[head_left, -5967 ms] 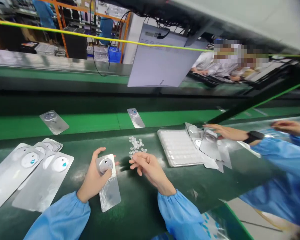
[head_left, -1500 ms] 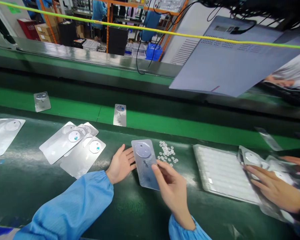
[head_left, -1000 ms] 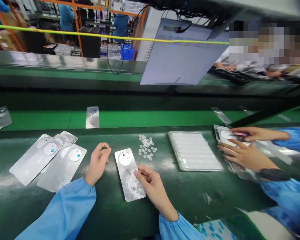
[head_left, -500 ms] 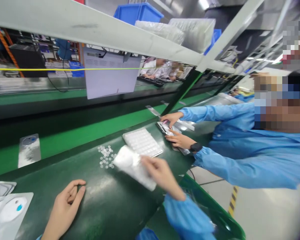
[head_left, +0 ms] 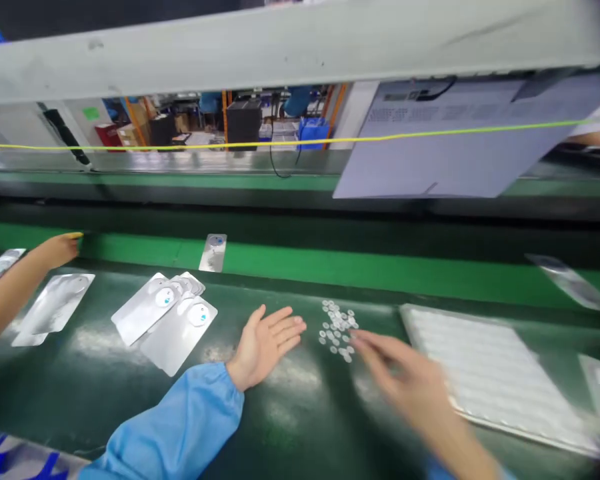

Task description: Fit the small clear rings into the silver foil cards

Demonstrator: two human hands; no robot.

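Note:
My left hand (head_left: 267, 347) is open, palm turned up and fingers stretched, above the dark green table. To its right lies a loose scatter of small translucent discs (head_left: 336, 323), some with a visible centre hole. My right hand (head_left: 410, 380) reaches in from the right, smeared by motion. Its thumb and forefinger are pinched together at the right edge of the scatter; what is between them is too small to make out. Left of my left hand, several silver, card-like plates (head_left: 180, 340) overlap, with round white patches and blue dots.
A white ridged tray (head_left: 500, 373) lies right of the discs. On the green strip behind sit single silver plates (head_left: 214, 253). A co-worker's hand (head_left: 57, 252) reaches in at far left near more plates. A pale beam (head_left: 280, 50) and a hanging sheet (head_left: 430, 160) cross above.
My view has swung left. The white, blurred piece my right hand held is out of that hand, which is now at the discs. My left hand has opened, palm up.

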